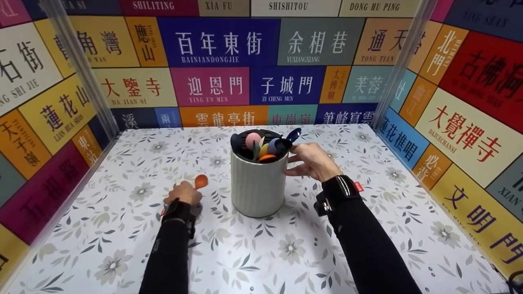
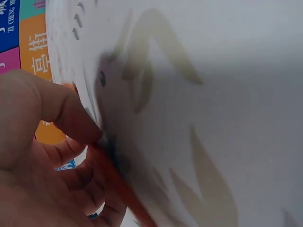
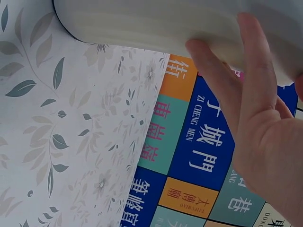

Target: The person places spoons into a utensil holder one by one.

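A ribbed off-white canister point(image 1: 258, 190) stands on the table, filled with utensil-like things. Among its contents are a pink round head point(image 1: 254, 141), an orange piece point(image 1: 268, 157) and a dark blue glossy spoon-like piece point(image 1: 294, 134) sticking out at the right. My right hand point(image 1: 311, 161) is at the canister's right rim, with fairly straight fingers point(image 3: 258, 61) against its wall; the thumb side is mostly hidden. To the canister's left, low over the table, my left hand point(image 1: 184, 193) pinches an orange spoon point(image 1: 201, 181). Its thin handle point(image 2: 125, 189) runs from the fingertips in the left wrist view.
A white floral cloth point(image 1: 290, 249) covers the table. Panels with coloured street-name blocks point(image 1: 218, 41) enclose the back and both sides. A dark cable point(image 1: 515, 281) lies at the front right corner.
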Action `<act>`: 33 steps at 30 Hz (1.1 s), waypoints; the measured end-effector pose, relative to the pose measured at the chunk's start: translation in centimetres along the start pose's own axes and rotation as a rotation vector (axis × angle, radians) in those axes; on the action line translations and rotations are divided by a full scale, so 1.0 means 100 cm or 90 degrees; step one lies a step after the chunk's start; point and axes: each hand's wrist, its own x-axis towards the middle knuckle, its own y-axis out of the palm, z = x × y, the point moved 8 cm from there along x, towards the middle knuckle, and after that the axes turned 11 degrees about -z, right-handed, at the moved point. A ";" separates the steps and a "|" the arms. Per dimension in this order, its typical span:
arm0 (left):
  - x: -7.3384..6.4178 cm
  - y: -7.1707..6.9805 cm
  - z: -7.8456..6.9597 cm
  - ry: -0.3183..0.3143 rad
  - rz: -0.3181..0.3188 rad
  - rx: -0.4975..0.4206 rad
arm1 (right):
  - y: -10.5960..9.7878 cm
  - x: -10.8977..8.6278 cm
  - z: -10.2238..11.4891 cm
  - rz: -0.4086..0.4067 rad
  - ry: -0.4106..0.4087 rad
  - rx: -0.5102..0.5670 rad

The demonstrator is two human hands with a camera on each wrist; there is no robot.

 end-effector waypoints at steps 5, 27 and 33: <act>-0.004 -0.001 -0.001 0.009 -0.010 0.017 | 0.000 -0.001 0.001 -0.002 -0.002 0.005; 0.005 -0.011 -0.008 0.055 -0.113 -0.146 | -0.001 -0.001 0.000 0.004 -0.006 0.013; 0.004 -0.028 -0.028 0.104 -0.227 -0.312 | -0.001 0.000 0.001 0.004 -0.008 0.004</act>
